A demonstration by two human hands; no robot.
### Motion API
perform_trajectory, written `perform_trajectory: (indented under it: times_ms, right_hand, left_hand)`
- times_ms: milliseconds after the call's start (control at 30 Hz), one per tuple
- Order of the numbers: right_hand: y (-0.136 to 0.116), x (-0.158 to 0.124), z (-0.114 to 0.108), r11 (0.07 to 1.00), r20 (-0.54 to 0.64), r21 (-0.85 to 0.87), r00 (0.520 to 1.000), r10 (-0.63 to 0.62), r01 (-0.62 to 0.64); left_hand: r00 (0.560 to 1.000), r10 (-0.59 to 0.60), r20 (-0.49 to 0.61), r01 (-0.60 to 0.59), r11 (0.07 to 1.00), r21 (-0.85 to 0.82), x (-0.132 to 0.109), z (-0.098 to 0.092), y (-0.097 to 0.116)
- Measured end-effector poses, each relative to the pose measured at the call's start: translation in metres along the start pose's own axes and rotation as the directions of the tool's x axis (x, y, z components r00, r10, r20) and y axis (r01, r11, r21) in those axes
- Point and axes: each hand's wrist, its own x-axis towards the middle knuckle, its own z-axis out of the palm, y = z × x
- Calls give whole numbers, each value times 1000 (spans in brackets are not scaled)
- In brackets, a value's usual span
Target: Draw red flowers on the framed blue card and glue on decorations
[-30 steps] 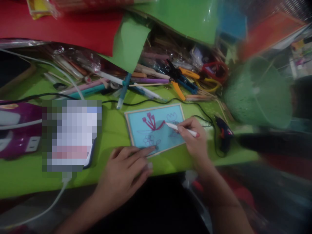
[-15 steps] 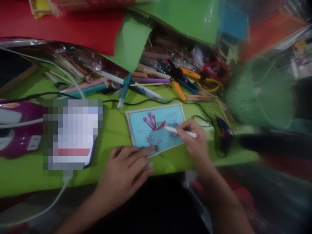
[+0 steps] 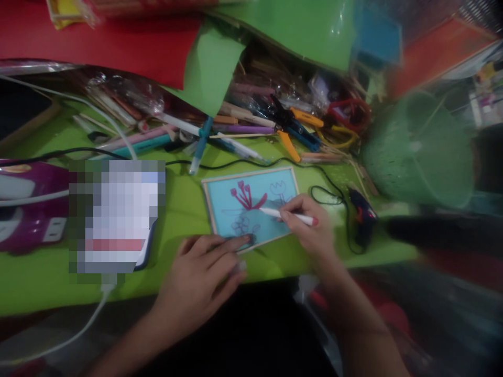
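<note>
A light-blue panel with a pale wooden frame (image 3: 251,173) lies on the green table. Red flowers with stems and leaves are drawn on it, beside purple flower outlines. My right hand (image 3: 308,222) pinches a white marker (image 3: 291,215) with a red end, its tip at the base of the red leaf. My left hand (image 3: 206,267) lies with fingers stretched over the panel's lower left edge, the index finger reaching onto the blue surface. Its fingers are somewhat apart and hold nothing.
A phone (image 3: 147,251) with a blurred-out screen stands at left near a purple object (image 3: 35,209). Behind the panel lie several markers, yellow-handled scissors (image 3: 341,137) and a black cable (image 3: 231,163). At right are a green basket (image 3: 416,152) and a dark glue gun (image 3: 361,214).
My right hand has moved slightly left and down with the marker. The marker tip has gone from the red leaf's upper part to its base. My left hand stays put.
</note>
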Motion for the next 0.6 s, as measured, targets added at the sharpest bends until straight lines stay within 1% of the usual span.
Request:
perform_trajectory:
  times_ms: [233, 400, 600]
  right_hand:
    - [-2, 0, 1, 1000, 9, -16, 1000, -7, 7]
    - [-2, 0, 1, 1000, -40, -19, 999, 9, -10]
    - [-1, 2, 2, 1000, -107, 1, 994, 3, -3]
  left_hand:
    - [1000, 10, 26, -11, 1000, 20, -1, 0, -1]
    - [999, -10, 32, 10, 1000, 0, -2, 1, -1]
    - [999, 7, 35, -7, 1000, 3, -4, 1, -1]
